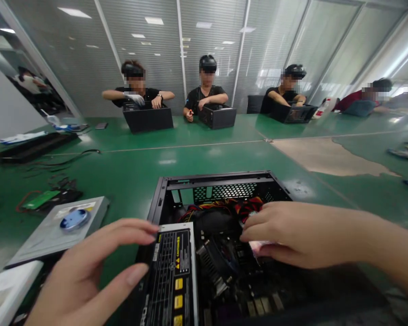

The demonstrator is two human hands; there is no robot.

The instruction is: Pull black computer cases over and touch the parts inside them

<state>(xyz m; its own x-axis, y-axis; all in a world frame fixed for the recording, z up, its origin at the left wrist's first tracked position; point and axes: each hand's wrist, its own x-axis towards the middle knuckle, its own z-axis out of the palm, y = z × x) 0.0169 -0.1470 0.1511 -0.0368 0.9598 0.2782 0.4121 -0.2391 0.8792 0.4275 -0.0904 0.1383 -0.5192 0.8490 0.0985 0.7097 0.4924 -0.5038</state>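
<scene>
Counting on the green desk, you have one open black metal computer case right in front of you, between and below your hands. Across from you stand three more black computer cases, each with one person at it: a left one, a middle one and a right one.

Your case contains one boxy power supply with a black label and yellow squares along its left side, one dark cooler with metal fins beside it, and red, yellow and black cables near the far wall.

Your left hand has its grip well open, thumb apart from fingers, at the power supply's left edge, holding nothing. Your right hand is inside the case, its grip closed on what seems to be a small pale pinkish piece, mostly hidden.

To your left are one flat silver metal drive carrying one round blue disc, one green circuit board and one white box.
</scene>
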